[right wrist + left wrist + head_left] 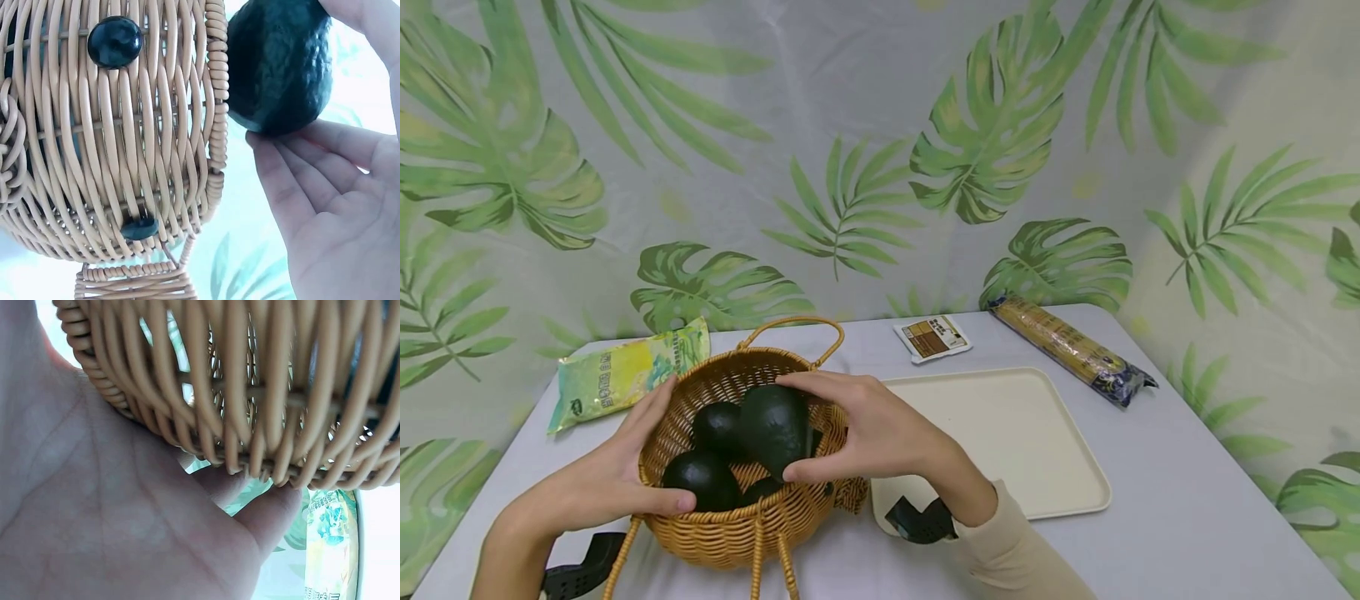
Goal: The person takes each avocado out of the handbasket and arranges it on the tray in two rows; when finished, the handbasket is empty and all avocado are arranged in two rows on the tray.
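My right hand (883, 425) holds a dark green avocado (773, 427) between thumb and fingers, at the mouth of a round wicker basket (722, 542). In the right wrist view the avocado (284, 69) shows bumpy skin and sits at the basket's braided rim (217, 106). My left hand (598, 487) steadies the basket's left side, thumb over the rim and fingers along the outer wall. Its palm lies against the woven canes (237, 381) in the left wrist view. More avocados (702, 480) lie inside the basket, one partly hidden under the held one.
A cream tray (1000, 433) lies right of the basket. Behind it are a small white-and-brown packet (932, 337) and a long pack of noodles (1060, 342). A green-yellow bag (625, 375) lies behind my left hand. The basket's handle (793, 321) sticks up at the back.
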{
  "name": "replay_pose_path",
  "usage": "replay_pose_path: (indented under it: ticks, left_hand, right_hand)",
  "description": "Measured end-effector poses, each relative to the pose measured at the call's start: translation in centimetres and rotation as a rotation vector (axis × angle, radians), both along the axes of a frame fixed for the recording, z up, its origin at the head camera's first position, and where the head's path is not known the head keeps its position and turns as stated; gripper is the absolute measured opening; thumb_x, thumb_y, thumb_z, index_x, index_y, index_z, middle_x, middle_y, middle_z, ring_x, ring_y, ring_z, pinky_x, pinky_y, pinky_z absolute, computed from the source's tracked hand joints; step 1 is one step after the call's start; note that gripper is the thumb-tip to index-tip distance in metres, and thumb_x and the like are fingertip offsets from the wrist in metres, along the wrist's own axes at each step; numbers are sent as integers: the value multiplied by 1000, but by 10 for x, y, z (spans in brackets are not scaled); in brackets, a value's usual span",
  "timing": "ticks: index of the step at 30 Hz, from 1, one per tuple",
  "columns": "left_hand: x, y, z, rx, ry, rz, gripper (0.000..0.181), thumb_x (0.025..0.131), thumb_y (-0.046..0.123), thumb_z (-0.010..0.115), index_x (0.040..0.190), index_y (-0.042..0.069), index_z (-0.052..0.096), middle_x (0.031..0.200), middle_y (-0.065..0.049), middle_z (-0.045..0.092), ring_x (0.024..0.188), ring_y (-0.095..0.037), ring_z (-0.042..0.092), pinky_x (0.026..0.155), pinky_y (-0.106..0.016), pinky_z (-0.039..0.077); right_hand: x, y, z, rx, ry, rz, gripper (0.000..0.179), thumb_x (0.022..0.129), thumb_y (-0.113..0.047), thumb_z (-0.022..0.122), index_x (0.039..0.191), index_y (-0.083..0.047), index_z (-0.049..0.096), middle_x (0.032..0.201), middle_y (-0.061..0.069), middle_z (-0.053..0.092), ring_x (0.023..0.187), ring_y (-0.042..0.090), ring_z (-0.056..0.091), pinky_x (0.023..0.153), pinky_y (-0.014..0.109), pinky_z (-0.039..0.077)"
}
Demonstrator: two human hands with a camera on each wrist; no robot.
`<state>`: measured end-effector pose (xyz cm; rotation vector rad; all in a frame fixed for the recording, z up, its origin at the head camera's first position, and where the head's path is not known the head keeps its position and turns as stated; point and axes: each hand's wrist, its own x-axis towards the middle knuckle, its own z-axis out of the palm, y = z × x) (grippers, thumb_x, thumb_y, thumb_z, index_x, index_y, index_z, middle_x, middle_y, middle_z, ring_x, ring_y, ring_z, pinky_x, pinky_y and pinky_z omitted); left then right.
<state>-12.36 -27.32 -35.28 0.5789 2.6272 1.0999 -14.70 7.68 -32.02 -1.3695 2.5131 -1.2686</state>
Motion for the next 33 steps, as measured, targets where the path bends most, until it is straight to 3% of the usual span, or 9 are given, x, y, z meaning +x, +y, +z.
replay_pose_path:
  ticks: [11, 20, 28, 33]
  left_hand:
    - [1, 0, 1, -5, 5, 10, 131, 81, 28, 86, 163, 40, -15, 171, -22, -14, 151, -60, -5, 95, -89, 22]
    - [1, 0, 2, 2, -1, 10, 131, 81, 28, 86, 162, 43, -15, 170, -22, -15, 151, -60, -7, 94, -89, 21]
    - [0, 0, 0, 18, -1, 4, 131, 81, 26, 86, 164, 39, -14, 170, -22, -15, 151, -59, -9, 95, -89, 20]
    - [1, 0, 1, 11, 2, 8, 131, 80, 27, 86, 163, 40, -14, 170, -22, -15, 151, -60, -8, 94, -89, 20]
  right_hand:
    - [0, 12, -7, -40, 18, -9, 82, 81, -32, 88, 152, -17, 52, 146, -4, 60, 134, 9, 56, 107, 37, 50]
    - [0, 24, -2, -64, -3, -30, 83, 81, -30, 88, 153, -17, 51, 147, -4, 59, 134, 10, 56, 108, 38, 50]
    - [-2, 36, 1, -84, 44, -27, 79, 82, -30, 88, 151, -17, 52, 142, -4, 62, 129, 10, 60, 107, 37, 51]
    - [-3, 46, 1, -82, 16, -56, 81, 81, -29, 90, 151, -18, 52, 144, -5, 60, 130, 10, 60, 106, 35, 52]
